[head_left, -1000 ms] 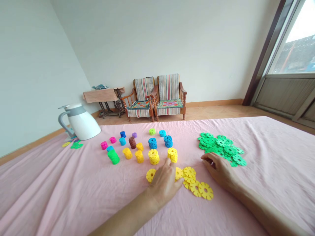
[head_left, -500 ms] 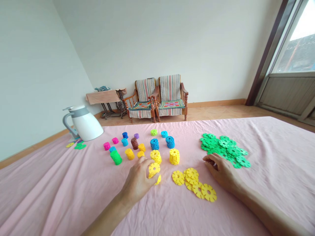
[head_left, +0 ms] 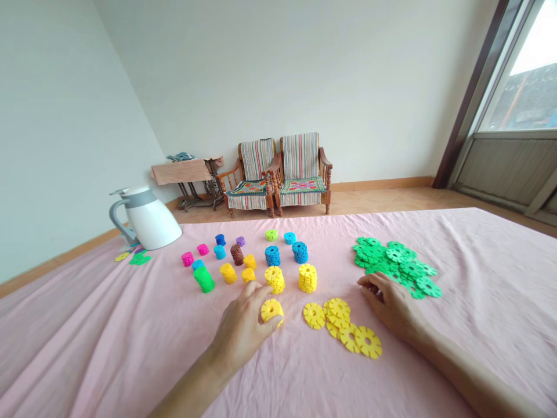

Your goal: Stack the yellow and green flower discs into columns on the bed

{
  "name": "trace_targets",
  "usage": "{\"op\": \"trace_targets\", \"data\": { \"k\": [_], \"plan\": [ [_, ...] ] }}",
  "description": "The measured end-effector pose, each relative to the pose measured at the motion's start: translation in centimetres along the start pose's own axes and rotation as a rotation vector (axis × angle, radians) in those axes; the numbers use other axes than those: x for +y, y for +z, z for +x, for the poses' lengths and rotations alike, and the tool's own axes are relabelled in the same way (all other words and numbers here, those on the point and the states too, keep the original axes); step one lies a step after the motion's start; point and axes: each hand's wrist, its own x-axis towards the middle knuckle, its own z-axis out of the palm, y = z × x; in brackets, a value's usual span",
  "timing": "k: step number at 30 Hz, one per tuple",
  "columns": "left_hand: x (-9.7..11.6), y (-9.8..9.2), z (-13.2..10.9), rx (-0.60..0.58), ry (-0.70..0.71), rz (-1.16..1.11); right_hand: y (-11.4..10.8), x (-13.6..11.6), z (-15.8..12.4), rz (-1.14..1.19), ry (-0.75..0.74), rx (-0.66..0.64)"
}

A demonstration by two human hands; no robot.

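Observation:
My left hand [head_left: 246,316] curves around a yellow notched disc [head_left: 272,310], thumb in front and fingers behind. The disc lies flat on top of a low yellow pile, mostly hidden under it. Just behind stand two taller stacks of yellow discs, a left one [head_left: 274,280] and a right one [head_left: 307,278]. My right hand [head_left: 391,302] rests on the cloth with loosely bent fingers, a hollow between them and nothing visible inside. It is beside a heap of green discs [head_left: 394,258]. Several loose yellow discs [head_left: 342,316] lie overlapping between my hands.
Short stacks in several colours stand farther back, among them blue [head_left: 300,252], brown [head_left: 237,254] and green [head_left: 204,280]. A white jug [head_left: 154,220] stands at the left on the pink cloth [head_left: 108,325]. Two wooden chairs [head_left: 301,157] are beyond the table.
My left hand has lowered the yellow disc onto the pile below it; before, it was raised above. My right hand has stayed in place.

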Motion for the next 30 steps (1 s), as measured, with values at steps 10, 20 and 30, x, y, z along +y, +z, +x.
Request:
{"op": "trace_targets", "data": {
  "k": [10, 20, 30],
  "plan": [
    [5.0, 2.8, 1.5, -0.242, 0.195, 0.028, -0.3, -0.4, 0.1, 0.025, -0.008, -0.004],
    [5.3, 4.1, 2.0, -0.243, 0.166, 0.042, -0.3, -0.5, 0.1, 0.039, -0.008, 0.012],
    [2.6, -0.9, 2.5, -0.075, 0.136, 0.027, 0.2, 0.1, 0.1, 0.035, -0.01, 0.009]
  ]
}}
